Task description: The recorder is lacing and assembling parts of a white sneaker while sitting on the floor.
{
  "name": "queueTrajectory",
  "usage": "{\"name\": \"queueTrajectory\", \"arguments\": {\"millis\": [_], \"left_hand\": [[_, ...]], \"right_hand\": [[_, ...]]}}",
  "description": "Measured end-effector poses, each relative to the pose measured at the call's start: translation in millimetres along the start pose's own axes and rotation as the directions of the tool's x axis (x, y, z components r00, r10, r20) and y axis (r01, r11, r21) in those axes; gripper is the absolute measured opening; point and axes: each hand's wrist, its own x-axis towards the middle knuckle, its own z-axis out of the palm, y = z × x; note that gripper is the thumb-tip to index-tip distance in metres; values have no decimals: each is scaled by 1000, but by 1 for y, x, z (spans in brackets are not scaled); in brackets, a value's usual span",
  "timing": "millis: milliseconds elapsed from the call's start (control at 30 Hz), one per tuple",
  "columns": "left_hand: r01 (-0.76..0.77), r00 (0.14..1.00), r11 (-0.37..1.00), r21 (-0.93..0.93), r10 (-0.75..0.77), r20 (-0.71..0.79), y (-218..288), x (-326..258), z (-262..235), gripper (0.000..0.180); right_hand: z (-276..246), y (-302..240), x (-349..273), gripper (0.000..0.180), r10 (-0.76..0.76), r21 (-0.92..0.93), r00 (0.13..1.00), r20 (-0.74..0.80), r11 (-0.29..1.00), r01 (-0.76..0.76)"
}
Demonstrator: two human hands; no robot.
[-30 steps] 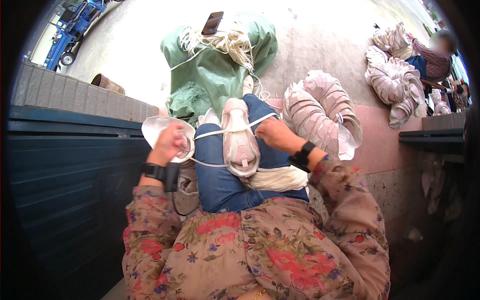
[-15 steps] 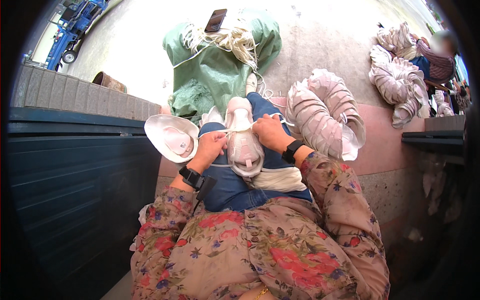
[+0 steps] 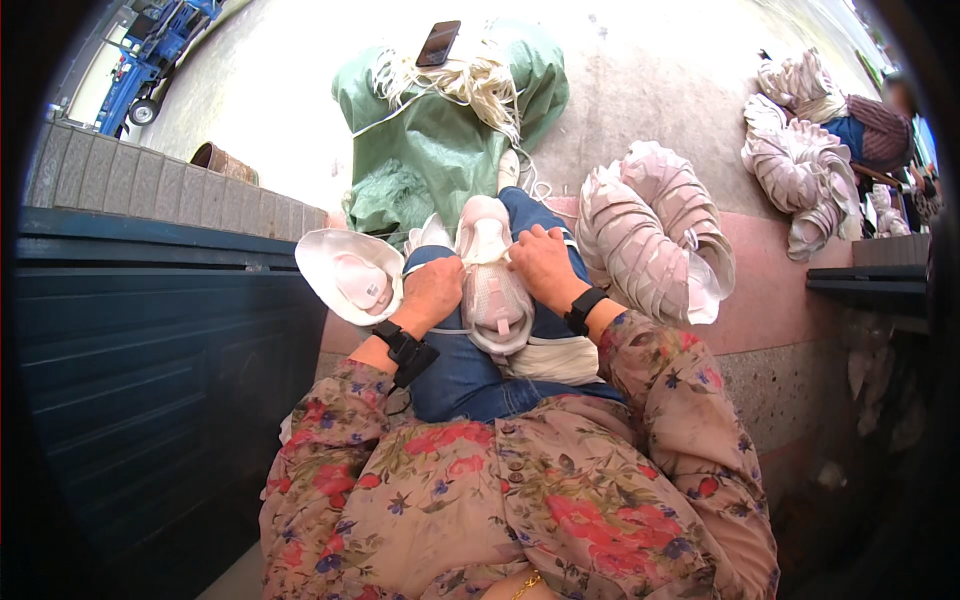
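head view, shoe upper point(image 3: 498, 295) on lap point(image 3: 450, 375), floor point(image 3: 650, 110)

Left hand point(image 3: 434, 289): curled beside the pink-white shoe upper point(image 3: 497, 300)
Right hand point(image 3: 545, 267): likewise curled, at its right side
Jeans point(image 3: 440, 372): under the upper
Green sack point(image 3: 430, 145): phone point(image 3: 438, 43) and white laces point(image 3: 472, 82) on top
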Motion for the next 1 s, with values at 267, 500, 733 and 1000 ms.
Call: {"name": "queueTrajectory", "arguments": {"millis": [267,500,733,1000], "left_hand": [[-65,998,982,177,63,20,19,14,-3,10],[-16,988,899,437,80,-129,17,11,11,9],[4,977,954,299,59,-202,42,-23,10,25],[194,981,977,85,-196,15,26,-10,17,17]], "right_hand": [[3,2,1,15,11,-23,999,46,1000,-10],[6,-2,-7,9,-34,-80,999,-18,996,32],[-11,-20,-21,33,28,-56,998,58,998,-25],[11,-5,-11,22,34,-41,990,138,999,-28]]}}
